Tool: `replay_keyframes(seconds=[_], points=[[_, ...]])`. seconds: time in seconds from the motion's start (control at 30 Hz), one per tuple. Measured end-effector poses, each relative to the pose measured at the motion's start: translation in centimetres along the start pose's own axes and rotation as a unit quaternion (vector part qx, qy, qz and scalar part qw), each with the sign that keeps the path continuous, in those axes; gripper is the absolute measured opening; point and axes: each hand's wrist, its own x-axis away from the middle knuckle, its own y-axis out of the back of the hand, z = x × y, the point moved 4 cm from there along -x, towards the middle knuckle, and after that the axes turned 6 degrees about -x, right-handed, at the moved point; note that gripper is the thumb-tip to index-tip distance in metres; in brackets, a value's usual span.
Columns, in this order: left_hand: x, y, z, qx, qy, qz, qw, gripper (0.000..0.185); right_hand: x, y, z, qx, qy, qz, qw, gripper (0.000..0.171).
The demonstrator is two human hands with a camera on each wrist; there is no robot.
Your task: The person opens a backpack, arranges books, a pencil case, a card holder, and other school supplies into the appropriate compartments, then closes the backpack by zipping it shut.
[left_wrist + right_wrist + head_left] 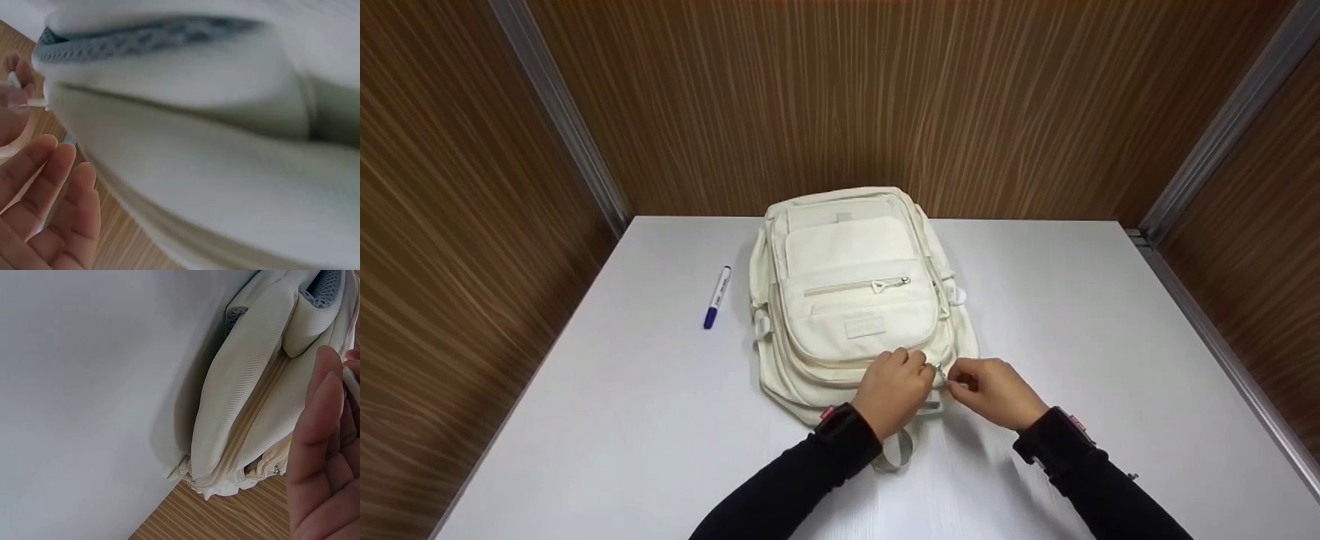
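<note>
White zipper pull pinched by right hand at near right of backpack. Left hand placed just beside, fingers bent; grip can't be told.

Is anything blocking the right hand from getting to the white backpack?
No, nothing visible blocks it. The right hand is at the near right corner of the backpack, close to the left hand. The marker lies apart, off to the left.

Probably a small work booth, wood-grain panels, metal corner posts, white tabletop
</note>
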Motion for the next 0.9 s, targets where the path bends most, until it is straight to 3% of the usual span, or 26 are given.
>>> replay_keyframes(seconds=[0.23, 0.43, 0.63, 0.9], points=[[0.0, -1.1, -0.3, -0.016, 0.023, 0.042, 0.9987, 0.009, -0.1, -0.2, 0.2, -0.008, 0.007, 0.004, 1.0, 0.014], [-0.2, -1.5, -0.4, -0.051, 0.044, 0.049, 0.9965, 0.007, -0.1, -0.2, 0.2, 0.002, 0.017, 0.0, 1.0, 0.013], [-0.1, -1.6, -0.4, -0.061, 0.033, 0.044, 0.9966, 0.01, -0.1, 0.0, -0.2, 0.008, 0.015, -0.005, 1.0, 0.014], [0.9, -1.0, 0.6, -0.031, 0.005, 0.074, 0.9968, 0.006, -0.5, 0.1, -0.5, 0.02, 0.002, -0.01, 1.0, 0.012]])
